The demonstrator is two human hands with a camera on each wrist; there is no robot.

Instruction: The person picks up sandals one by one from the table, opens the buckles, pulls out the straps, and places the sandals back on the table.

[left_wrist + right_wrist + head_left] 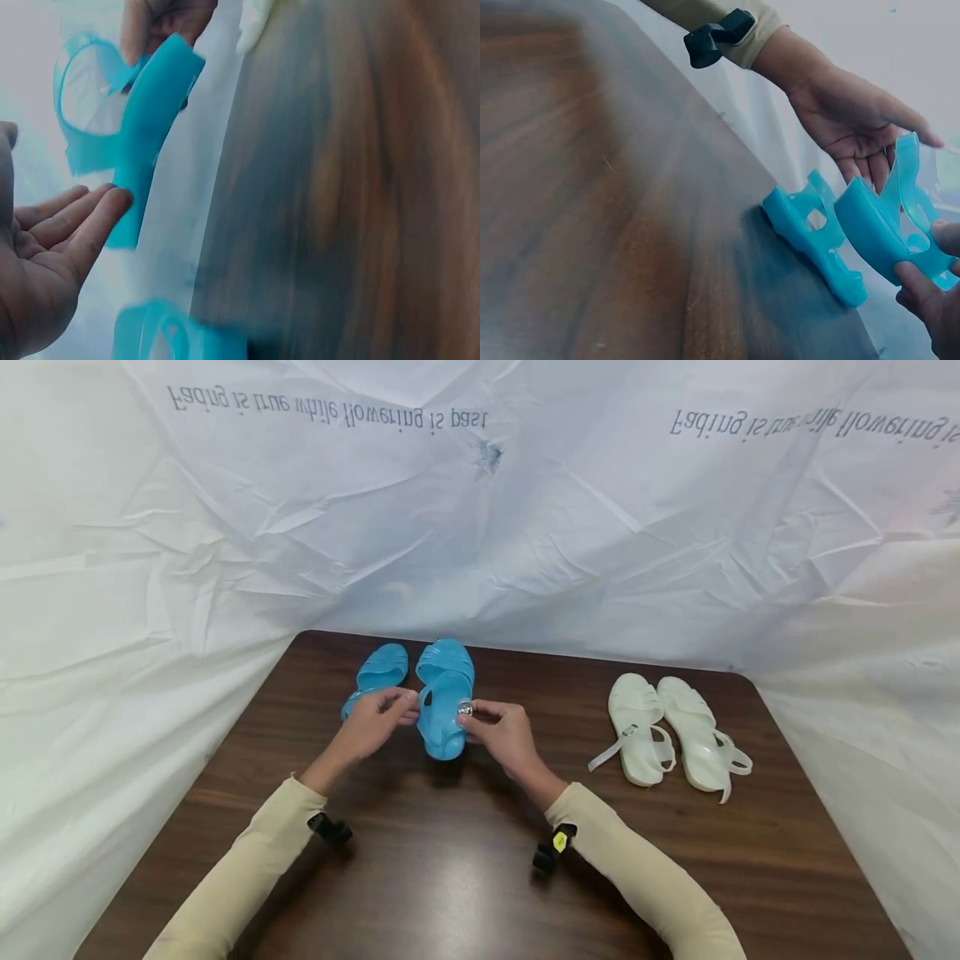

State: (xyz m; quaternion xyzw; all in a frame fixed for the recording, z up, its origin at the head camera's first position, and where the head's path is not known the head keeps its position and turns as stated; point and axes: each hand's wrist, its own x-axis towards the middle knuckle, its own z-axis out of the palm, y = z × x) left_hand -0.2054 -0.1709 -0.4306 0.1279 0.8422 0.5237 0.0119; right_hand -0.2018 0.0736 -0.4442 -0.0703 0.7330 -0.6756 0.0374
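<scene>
A blue jelly sandal (450,689) is held raised off the table, its toe pointing away from me. My right hand (508,737) pinches it at the right side, by the silver buckle (465,708). My left hand (37,277) has its fingers extended against the sandal (146,120) in the left wrist view, without gripping. The ankle strap loops up from the heel (870,229) in the right wrist view. Just left of it, the matching blue sandal (384,665) lies on the table, partly hidden behind my left hand (373,720).
Two white sandals lie side by side at the right: one white sandal (637,758) has its strap hanging out leftward, the other white sandal (699,758) is beside it. The brown wooden table (450,877) meets a white printed sheet (525,527) at the back and sides.
</scene>
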